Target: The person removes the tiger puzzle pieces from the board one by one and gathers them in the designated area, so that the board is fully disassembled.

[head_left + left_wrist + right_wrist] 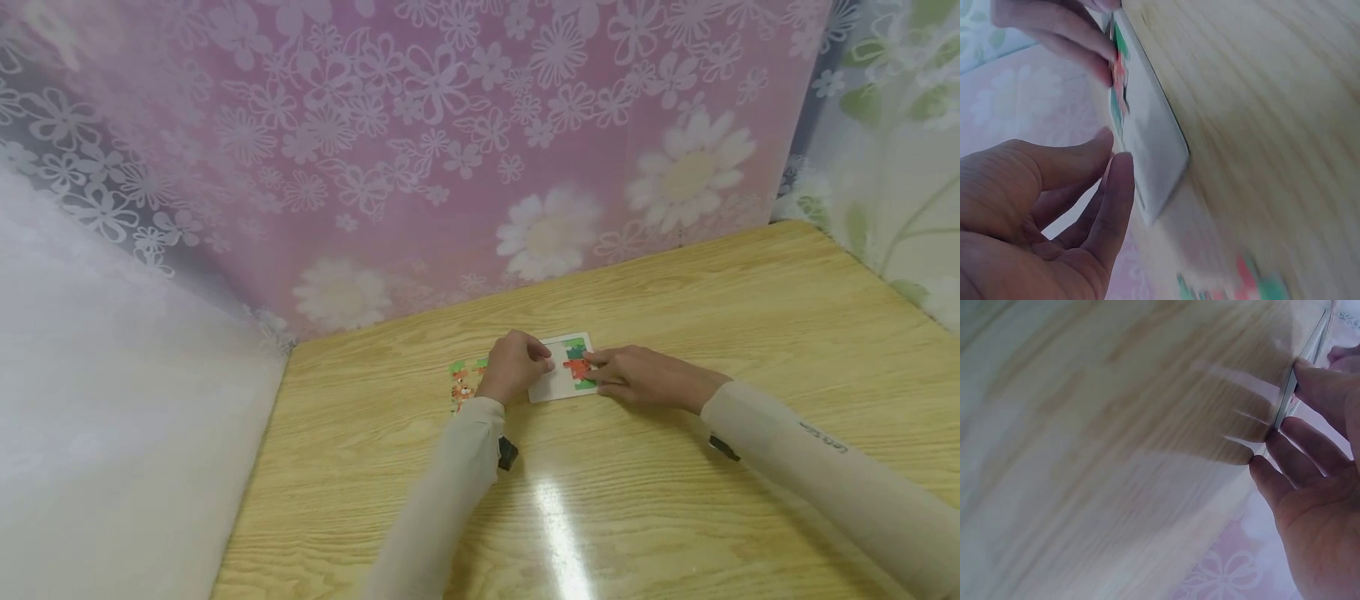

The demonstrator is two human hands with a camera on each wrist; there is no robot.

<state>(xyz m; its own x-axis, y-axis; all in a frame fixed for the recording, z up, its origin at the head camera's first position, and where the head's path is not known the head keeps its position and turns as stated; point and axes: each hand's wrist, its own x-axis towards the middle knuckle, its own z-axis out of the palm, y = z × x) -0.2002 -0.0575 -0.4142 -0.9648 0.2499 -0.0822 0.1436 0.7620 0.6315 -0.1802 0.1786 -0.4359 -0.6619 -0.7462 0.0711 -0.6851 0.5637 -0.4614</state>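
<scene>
A white puzzle board point(551, 386) lies on the table, with green and red puzzle pieces point(576, 375) along its right side. My right hand point(648, 375) rests at that side, its fingers fairly straight. In the left wrist view, fingertips point(1107, 72) of this hand touch the red piece, while in the right wrist view others meet the board's edge and the tabletop. Over the board's left part is my left hand point(513, 364), thumb and forefinger close together. No piece shows between them. Left of that hand lie more puzzle pieces point(460, 387) with a tiger picture, partly hidden by it.
The wooden table point(360, 467) ends at a pink flowered curtain point(450, 167) behind. A pale curtain point(112, 400) hangs along the left edge and a leafy one point(915, 167) on the right. A light reflection lies on the tabletop in front of the board.
</scene>
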